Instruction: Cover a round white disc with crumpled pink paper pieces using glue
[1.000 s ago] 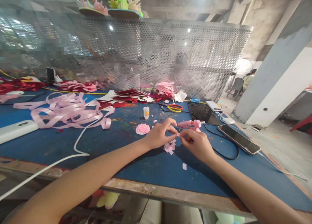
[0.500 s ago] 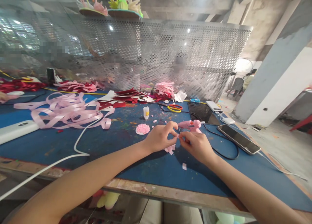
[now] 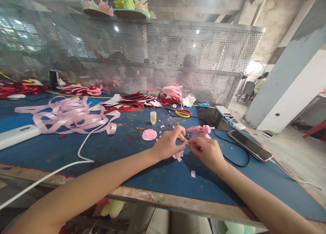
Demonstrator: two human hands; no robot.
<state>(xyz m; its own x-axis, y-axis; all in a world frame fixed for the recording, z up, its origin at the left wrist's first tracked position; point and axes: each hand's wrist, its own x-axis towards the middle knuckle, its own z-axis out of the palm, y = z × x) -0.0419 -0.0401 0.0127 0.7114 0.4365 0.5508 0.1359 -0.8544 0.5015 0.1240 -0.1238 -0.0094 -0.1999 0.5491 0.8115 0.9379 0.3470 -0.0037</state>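
My left hand [image 3: 169, 143] and my right hand [image 3: 206, 151] meet at the fingertips above the blue table. Both pinch a tiny pink piece [image 3: 186, 142], mostly hidden by the fingers; it looks like a bit of ribbon. Under my left hand lie pink ribbon pieces [image 3: 179, 155], partly covered. A round pink tufted piece on a white base [image 3: 149, 134] sits to the left of that hand. Just beyond my fingers rests a pink glue gun [image 3: 199, 130]. One pale pink square [image 3: 193, 174] lies nearer the table's front edge.
Loose pink ribbon [image 3: 73, 117] is heaped on the left, near a white device [image 3: 19, 135] and its cable. Behind stand a small bottle [image 3: 153, 118], scissors [image 3: 182, 113] and red strips [image 3: 132, 101]. A phone [image 3: 249, 145] and black cord lie right. A perforated metal screen [image 3: 163, 57] closes the back.
My hands stay almost still, fingertips together on the small pink piece. At the far left edge, another person's hand has gone out of view.
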